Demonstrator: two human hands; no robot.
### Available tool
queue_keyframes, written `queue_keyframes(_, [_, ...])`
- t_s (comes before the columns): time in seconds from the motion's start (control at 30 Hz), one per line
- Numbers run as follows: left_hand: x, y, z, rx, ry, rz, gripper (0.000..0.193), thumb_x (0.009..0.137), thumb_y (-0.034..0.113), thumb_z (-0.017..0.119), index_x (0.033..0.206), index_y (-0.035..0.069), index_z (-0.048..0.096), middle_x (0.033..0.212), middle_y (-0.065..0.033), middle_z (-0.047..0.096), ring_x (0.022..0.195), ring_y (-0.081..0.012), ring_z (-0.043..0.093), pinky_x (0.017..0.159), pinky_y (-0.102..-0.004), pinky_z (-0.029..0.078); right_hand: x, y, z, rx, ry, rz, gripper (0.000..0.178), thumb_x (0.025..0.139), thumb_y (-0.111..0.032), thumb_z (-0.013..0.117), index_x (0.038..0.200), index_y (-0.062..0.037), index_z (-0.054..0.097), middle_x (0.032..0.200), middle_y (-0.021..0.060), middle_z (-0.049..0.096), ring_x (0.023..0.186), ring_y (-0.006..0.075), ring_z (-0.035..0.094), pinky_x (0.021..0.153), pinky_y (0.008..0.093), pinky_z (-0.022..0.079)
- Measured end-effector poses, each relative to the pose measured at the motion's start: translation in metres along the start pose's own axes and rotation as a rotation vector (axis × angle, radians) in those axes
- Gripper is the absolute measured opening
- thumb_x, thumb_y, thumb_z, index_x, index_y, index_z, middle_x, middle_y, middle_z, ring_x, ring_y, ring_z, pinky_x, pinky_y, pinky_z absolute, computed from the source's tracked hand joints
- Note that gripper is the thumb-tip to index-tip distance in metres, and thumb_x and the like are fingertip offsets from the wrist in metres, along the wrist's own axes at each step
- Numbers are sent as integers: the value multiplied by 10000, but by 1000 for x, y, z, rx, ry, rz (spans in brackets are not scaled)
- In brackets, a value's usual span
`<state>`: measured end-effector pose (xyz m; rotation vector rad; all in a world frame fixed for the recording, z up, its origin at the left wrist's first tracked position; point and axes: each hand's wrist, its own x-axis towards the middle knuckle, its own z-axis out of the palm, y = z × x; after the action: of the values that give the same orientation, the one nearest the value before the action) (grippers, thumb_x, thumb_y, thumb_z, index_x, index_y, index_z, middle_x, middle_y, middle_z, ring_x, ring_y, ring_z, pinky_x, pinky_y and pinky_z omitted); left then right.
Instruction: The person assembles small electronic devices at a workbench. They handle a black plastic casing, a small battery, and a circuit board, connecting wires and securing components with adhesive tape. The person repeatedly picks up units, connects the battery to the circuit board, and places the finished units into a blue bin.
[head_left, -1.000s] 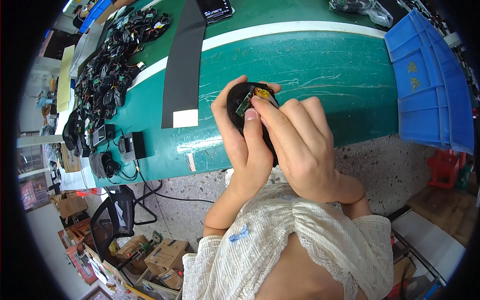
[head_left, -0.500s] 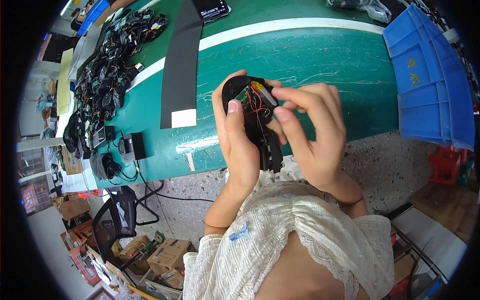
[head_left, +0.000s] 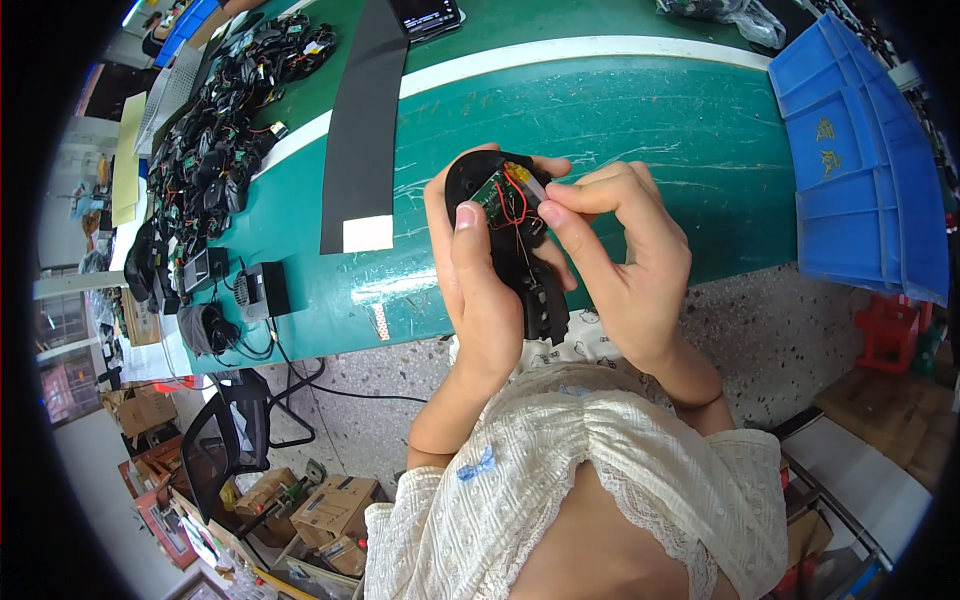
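My left hand (head_left: 482, 300) is wrapped round a black plastic housing (head_left: 468, 177) with its inside facing up, the thumb lying along the near edge. Inside sit a small green circuit board (head_left: 486, 192), looping red wires (head_left: 516, 207) and a flat silver battery (head_left: 530, 188) with yellow tape at its upper end. Thumb and forefinger of my right hand (head_left: 635, 265) are pinched together at the battery's right edge. A narrower black section of the housing hangs down beside my left wrist. The fingertips cover part of the battery.
A green table (head_left: 620, 110) spans the view. At the left lies a long pile of black wired parts (head_left: 215, 150), with a black power adapter (head_left: 262, 290) nearer me. A black mat strip (head_left: 360, 130), a phone (head_left: 428, 18) and a blue crate (head_left: 860, 170) also sit there.
My right thumb and forefinger have come together at the battery's edge and the hand has tipped slightly. The left hand and the housing stay nearly still.
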<state>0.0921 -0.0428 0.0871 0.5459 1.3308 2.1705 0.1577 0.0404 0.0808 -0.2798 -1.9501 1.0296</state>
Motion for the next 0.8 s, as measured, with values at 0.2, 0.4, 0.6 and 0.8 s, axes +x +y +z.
queue_keyframes(0.2, [1,0,-3,-29,-30,-48,364,933,251,279,1226,35,274,1080,-223,520,530,-158,542,437,-226,460,1,1,-10,-233,-10,-70,211,707,6,682,906,-55,655,884,63,539,810,183,477,720,276,387])
queue_keyframes(0.4, [1,5,-5,-27,-24,-82,450,894,284,340,1284,65,289,1121,-213,511,741,-197,607,537,-254,517,16,0,-20,-394,-171,-307,241,673,-90,715,908,-132,680,986,66,508,903,222,428,761,316,370])
queue_keyframes(0.6, [4,13,-10,7,-49,-33,530,874,274,389,1337,56,251,1209,-235,463,810,-293,616,618,-360,559,-3,6,-25,133,-201,-11,434,733,-120,705,1114,-21,524,1042,99,493,950,226,476,827,346,413])
queue_keyframes(0.8, [11,8,-17,-72,-139,-69,567,857,245,401,1357,62,206,1293,-243,369,927,-358,596,768,-466,530,-45,11,-9,803,-308,568,557,836,-98,616,1278,18,299,1173,121,444,1057,200,512,862,316,462])
